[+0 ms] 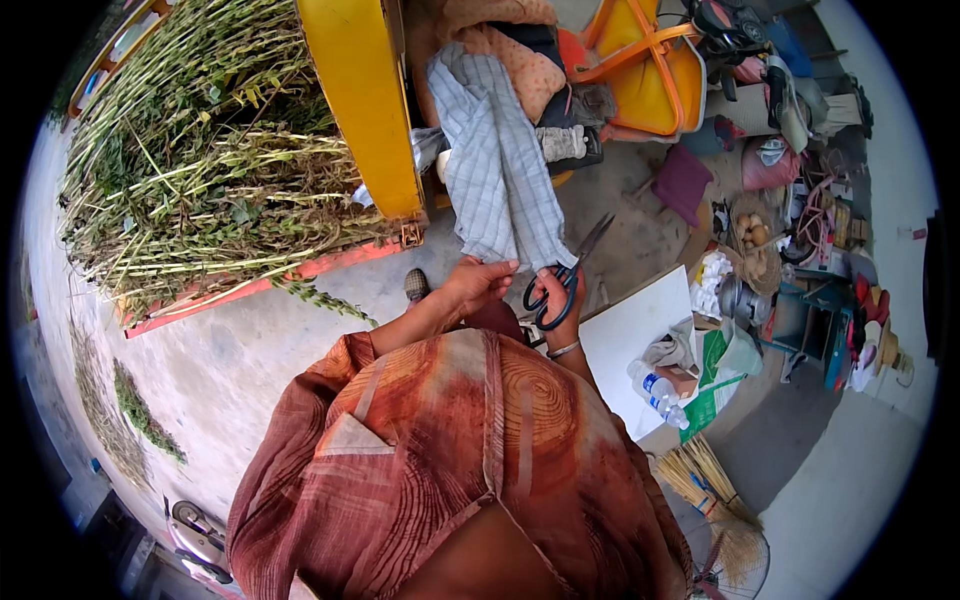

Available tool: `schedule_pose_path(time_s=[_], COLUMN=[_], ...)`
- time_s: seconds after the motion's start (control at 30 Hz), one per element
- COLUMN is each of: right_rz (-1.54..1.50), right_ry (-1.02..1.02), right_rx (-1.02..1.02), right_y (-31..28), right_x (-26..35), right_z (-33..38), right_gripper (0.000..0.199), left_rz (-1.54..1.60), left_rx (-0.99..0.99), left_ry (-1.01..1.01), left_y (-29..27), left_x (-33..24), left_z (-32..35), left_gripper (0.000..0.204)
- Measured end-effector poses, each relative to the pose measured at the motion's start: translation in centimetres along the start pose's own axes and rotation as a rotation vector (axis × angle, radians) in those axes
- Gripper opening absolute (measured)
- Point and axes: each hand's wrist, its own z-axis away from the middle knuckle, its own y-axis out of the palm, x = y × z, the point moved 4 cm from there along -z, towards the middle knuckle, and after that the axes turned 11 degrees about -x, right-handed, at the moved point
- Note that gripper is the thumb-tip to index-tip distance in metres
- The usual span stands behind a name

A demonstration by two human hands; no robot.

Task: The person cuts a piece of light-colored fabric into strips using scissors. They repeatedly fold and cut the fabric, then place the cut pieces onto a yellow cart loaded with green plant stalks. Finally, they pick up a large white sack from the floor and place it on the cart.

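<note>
A light blue checked cloth [497, 150], perhaps a garment, hangs over the things in front of me, its near edge reaching my hands. My left hand [480, 283] pinches that edge between thumb and fingers. Close beside it, my right hand [560, 303] holds a pair of scissors [597, 238] with dark handles. The fingers of this hand also meet the cloth's near right corner. The scissor blades point up and to the right, away from the cloth, and seem nearly together.
At left, a yellow-sided cart [368, 100] bears a heap of cut green stalks [200, 170]. An orange chair [640, 80] stands at the back. To the right is a white tabletop [625, 340] with a plastic bottle [657, 393]; a straw broom [710, 490] lies nearer.
</note>
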Motion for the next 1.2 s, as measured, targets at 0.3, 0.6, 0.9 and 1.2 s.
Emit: schedule_pose_path(time_s=[0.3,0.6,0.9,1.2], right_rz=[-0.184,-0.031,0.415,0.465], right_ry=[0.087,0.028,0.056,0.202], right_rx=[0.006,0.002,0.348,0.530], right_y=[0.1,-1.0,-8.6,-8.6], right_x=[-0.1,-0.7,-1.9,-5.2], right_z=[0.6,0.7,5.7,6.7], right_gripper=[0.024,0.019,0.050,0.058], left_rz=[-0.065,-0.256,-0.067,-0.236], left_rx=[0.078,0.004,-0.007,0.032], left_ry=[0.025,0.061,0.124,0.218], left_y=[-0.9,-1.9,-0.7,-0.3], left_x=[0.1,2.2,2.3,2.6], left_z=[0.1,-0.3,0.6,0.4], left_gripper=[0.017,0.017,0.015,0.015])
